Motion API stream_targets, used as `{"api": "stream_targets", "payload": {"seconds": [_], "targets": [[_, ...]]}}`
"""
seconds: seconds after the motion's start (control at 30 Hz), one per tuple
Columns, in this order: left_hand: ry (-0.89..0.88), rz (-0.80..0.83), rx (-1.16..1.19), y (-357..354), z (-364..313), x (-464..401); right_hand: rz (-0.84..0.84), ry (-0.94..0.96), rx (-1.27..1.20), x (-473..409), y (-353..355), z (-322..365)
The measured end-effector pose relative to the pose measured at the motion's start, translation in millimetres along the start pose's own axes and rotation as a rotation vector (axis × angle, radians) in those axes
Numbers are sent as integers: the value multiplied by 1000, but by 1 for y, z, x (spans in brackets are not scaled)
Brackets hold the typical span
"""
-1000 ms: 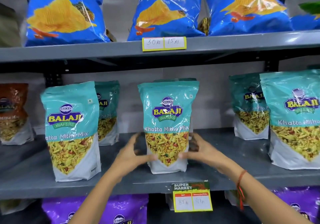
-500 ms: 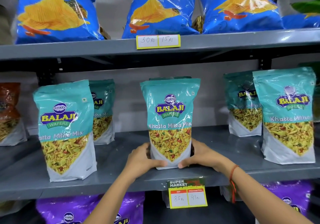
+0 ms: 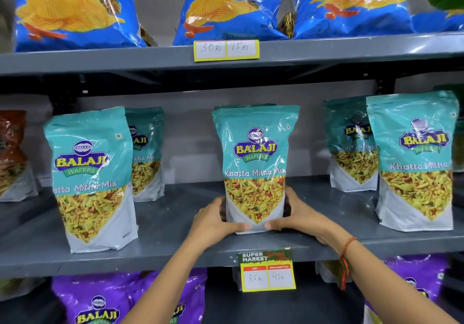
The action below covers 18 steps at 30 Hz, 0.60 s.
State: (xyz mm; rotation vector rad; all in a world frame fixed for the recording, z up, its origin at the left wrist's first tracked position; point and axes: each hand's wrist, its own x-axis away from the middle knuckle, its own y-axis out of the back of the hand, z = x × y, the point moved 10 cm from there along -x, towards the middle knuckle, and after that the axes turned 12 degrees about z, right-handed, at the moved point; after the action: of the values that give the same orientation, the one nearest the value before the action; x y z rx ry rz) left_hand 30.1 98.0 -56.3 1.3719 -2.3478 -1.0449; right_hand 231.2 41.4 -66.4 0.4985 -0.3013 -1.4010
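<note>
Both hands cup the middle pouch (image 3: pixel 254 163) low on the shelf (image 3: pixel 175 223), left hand (image 3: pixel 216 226) and right hand (image 3: pixel 298 219) curled round its base. Best square it upright, label forward, above the price tag (image 3: pixel 267 271), then let go gently.

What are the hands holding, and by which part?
The left hand and right hand grip the centre Khatta Mitha Mix pouch by its lower sides.

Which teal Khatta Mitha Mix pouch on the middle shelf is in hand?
The centre Khatta Mitha Mix pouch, above the yellow price tag: the left hand and right hand grip its base from both sides. The other teal pouches stand untouched.
</note>
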Motion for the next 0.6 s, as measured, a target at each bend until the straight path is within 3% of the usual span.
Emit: {"api": "stream_targets", "payload": {"seconds": [0.07,0.2,0.3,0.43,0.6], "targets": [[-25,-46,24,5,-1,7,-144,108,-88,7,6,8],[-127,-270,261,31,1,36,-589,286,-108,47,18,36],[-205,-437,403,49,3,67,-762,452,-77,77,1,69],[-232,-637,445,68,21,116,-733,673,57,93,-61,107],[-87,-833,389,59,113,174,-371,820,317,85,-184,91]]}}
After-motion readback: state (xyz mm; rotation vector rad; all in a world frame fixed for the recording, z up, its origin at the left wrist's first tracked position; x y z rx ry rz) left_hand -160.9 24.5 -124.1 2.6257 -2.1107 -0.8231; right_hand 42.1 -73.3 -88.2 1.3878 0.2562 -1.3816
